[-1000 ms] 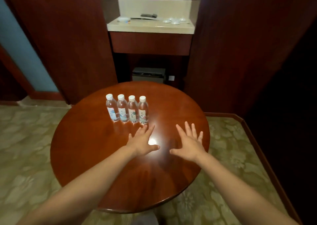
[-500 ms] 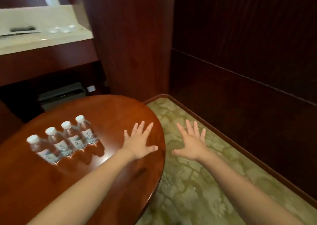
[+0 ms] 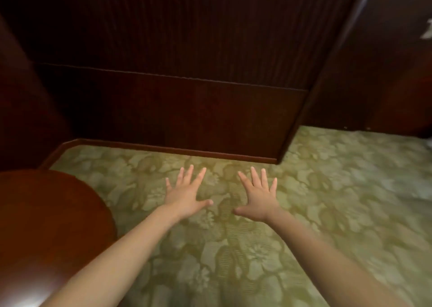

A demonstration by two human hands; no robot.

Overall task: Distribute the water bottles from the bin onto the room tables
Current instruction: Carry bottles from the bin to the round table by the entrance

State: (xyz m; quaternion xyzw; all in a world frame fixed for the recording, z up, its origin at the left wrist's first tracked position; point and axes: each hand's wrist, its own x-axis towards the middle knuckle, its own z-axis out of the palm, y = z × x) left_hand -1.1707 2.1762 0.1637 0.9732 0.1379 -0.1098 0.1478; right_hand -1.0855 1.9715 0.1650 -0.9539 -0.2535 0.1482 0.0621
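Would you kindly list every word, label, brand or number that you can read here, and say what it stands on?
None can be read.
The panelled wall, the patterned carpet and the round table bear no writing.
The white patch at the right edge is too blurred to tell.

My view has swung to the right: the four bottles and the counter have slipped out of frame, and only an edge of the round table [image 3: 46,213] remains at lower left. My left hand [image 3: 187,196], over the tabletop a moment ago, now hangs above the green carpet [image 3: 233,248].
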